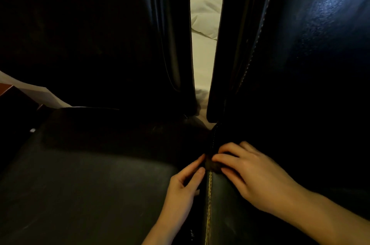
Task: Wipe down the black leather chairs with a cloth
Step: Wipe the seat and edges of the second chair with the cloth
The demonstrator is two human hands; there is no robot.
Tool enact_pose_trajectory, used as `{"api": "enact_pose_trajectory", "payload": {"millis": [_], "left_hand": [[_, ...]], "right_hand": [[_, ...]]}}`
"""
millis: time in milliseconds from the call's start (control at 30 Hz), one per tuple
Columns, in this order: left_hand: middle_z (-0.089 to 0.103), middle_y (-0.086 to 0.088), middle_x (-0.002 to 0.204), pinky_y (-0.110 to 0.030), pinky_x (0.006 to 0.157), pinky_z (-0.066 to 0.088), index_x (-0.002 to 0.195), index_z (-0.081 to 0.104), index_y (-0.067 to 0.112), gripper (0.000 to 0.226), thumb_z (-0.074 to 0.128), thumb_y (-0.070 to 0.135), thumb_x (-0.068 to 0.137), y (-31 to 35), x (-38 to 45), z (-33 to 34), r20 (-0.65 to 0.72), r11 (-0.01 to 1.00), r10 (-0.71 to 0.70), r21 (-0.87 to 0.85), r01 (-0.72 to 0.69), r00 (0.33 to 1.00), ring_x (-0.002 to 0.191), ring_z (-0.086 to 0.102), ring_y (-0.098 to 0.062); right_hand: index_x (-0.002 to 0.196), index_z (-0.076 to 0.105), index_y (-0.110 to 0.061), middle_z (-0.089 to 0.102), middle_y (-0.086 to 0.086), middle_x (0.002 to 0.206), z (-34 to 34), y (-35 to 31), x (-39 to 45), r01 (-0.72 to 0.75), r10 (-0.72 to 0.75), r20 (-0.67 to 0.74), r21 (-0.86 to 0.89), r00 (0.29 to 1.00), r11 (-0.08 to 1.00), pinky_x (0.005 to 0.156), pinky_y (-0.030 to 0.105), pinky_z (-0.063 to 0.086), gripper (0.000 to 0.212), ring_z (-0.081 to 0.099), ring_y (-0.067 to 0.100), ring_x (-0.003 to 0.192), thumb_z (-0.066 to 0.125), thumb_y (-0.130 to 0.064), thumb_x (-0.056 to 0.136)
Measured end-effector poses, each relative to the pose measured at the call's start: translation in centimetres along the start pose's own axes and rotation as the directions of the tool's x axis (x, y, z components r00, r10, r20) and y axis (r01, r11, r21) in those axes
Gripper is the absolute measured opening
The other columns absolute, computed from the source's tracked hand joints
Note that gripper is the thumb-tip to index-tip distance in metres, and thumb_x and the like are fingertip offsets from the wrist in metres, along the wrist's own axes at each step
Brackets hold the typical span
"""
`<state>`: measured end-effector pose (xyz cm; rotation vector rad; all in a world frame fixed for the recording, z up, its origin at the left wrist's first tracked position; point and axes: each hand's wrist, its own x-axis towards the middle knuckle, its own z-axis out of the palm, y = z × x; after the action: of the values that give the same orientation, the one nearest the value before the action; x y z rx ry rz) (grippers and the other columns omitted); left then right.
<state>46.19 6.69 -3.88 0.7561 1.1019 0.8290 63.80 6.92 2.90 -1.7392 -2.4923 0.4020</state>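
Two black leather chairs stand side by side, the left chair [84,184] and the right chair [300,64], seats meeting at a stitched seam. A small dark brown cloth [212,165] sits at that seam between the seats. My left hand [185,184] pinches its left side with thumb and forefinger. My right hand [252,174] lies over the right seat's edge, its curled fingertips gripping the cloth's right side. Most of the cloth is hidden by the fingers and the dim light.
White bedding [206,24] shows through the narrow gap between the two backrests. A white sheet of paper [38,92] and a reddish-brown wooden edge [6,88] lie left of the left chair.
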Motion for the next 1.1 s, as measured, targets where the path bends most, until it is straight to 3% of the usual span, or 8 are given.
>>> {"api": "enact_pose_trajectory", "payload": {"millis": [133, 367, 467, 567, 667, 767, 933, 1100], "left_hand": [[0.076, -0.001, 0.113, -0.022, 0.071, 0.058, 0.119, 0.069, 0.023, 0.030, 0.056, 0.008, 0.097, 0.1, 0.2, -0.1, -0.019, 1.000, 0.001, 0.010, -0.001, 1.000, 0.102, 0.073, -0.015], [0.075, 0.015, 0.110, -0.019, 0.076, 0.056, 0.123, 0.066, 0.028, 0.031, 0.056, 0.014, 0.098, 0.1, 0.2, 0.0, -0.006, 0.997, 0.011, 0.081, -0.010, 1.000, 0.102, 0.071, -0.005], [0.074, 0.013, 0.113, -0.021, 0.079, 0.057, 0.123, 0.066, 0.029, 0.031, 0.058, 0.016, 0.097, -0.2, 0.0, -0.1, -0.014, 0.996, 0.010, 0.084, -0.009, 1.000, 0.105, 0.070, -0.006], [0.075, 0.019, 0.107, -0.017, 0.074, 0.055, 0.121, 0.066, 0.028, 0.030, 0.059, 0.013, 0.097, 0.1, 0.0, -0.3, -0.004, 0.995, 0.021, 0.094, -0.021, 1.000, 0.101, 0.070, -0.002], [0.075, 0.018, 0.105, -0.017, 0.073, 0.056, 0.124, 0.065, 0.025, 0.031, 0.058, 0.011, 0.097, 0.3, 0.1, -0.3, 0.008, 0.997, 0.005, 0.080, -0.006, 1.000, 0.099, 0.071, -0.002], [0.075, 0.024, 0.099, -0.016, 0.073, 0.055, 0.124, 0.064, 0.027, 0.031, 0.056, 0.010, 0.098, 0.4, 0.2, -0.2, 0.016, 0.995, 0.026, 0.091, -0.028, 1.000, 0.097, 0.070, 0.002], [0.074, 0.019, 0.110, -0.018, 0.078, 0.056, 0.120, 0.066, 0.031, 0.030, 0.057, 0.013, 0.098, -0.2, 0.4, -0.3, -0.019, 0.994, 0.023, 0.107, -0.020, 1.000, 0.104, 0.069, -0.002], [0.076, 0.019, 0.102, -0.014, 0.069, 0.054, 0.118, 0.067, 0.026, 0.029, 0.058, 0.009, 0.096, -0.4, 0.2, -0.4, -0.009, 0.994, 0.031, 0.106, -0.030, 0.999, 0.094, 0.070, 0.003]], "right_hand": [[0.140, 0.043, -0.039, 0.038, -0.013, 0.142, 0.6, 1.4, 2.2, -0.075, 0.068, -0.096, -0.070, 0.993, 0.995, 0.104, 0.026, 0.039, 0.042, 0.036, 0.011, 0.130, 0.044, -0.035, 0.098], [0.131, 0.053, -0.036, 0.052, -0.009, 0.135, 1.1, 2.4, 7.4, -0.319, 0.294, -0.263, -0.059, 0.919, 0.946, 0.094, 0.030, 0.043, 0.035, 0.046, 0.021, 0.123, 0.046, -0.029, 0.097], [0.134, 0.049, -0.034, 0.046, -0.010, 0.139, 1.1, 1.5, 5.9, -0.168, 0.141, -0.167, -0.164, 0.976, 0.972, 0.098, 0.029, 0.041, 0.041, 0.036, 0.020, 0.128, 0.050, -0.020, 0.096], [0.129, 0.056, -0.033, 0.053, -0.009, 0.134, 0.8, 1.0, 2.9, 0.006, -0.020, -0.064, -0.220, 0.998, 0.975, 0.092, 0.033, 0.049, 0.041, 0.045, 0.020, 0.121, 0.061, -0.020, 0.091], [0.119, 0.065, -0.032, 0.063, -0.008, 0.120, 0.6, 1.4, 2.9, 0.006, -0.022, -0.075, -0.203, 0.997, 0.979, 0.082, 0.032, 0.052, 0.035, 0.055, 0.019, 0.109, 0.065, -0.024, 0.085], [0.129, 0.058, -0.033, 0.055, -0.009, 0.129, 0.3, 2.2, 5.2, 0.004, -0.028, -0.115, -0.207, 0.993, 0.978, 0.093, 0.032, 0.044, 0.034, 0.047, 0.019, 0.119, 0.050, -0.028, 0.096], [0.125, 0.058, -0.034, 0.055, -0.008, 0.128, 1.1, 1.7, 8.4, -0.235, 0.203, -0.214, -0.138, 0.956, 0.962, 0.093, 0.032, 0.043, 0.031, 0.045, 0.019, 0.121, 0.047, -0.027, 0.097], [0.118, 0.063, -0.031, 0.055, -0.006, 0.123, 1.8, 0.0, 3.9, -0.057, 0.023, -0.185, -0.179, 0.983, 0.982, 0.084, 0.035, 0.053, 0.032, 0.049, 0.022, 0.116, 0.063, -0.023, 0.087]]}}
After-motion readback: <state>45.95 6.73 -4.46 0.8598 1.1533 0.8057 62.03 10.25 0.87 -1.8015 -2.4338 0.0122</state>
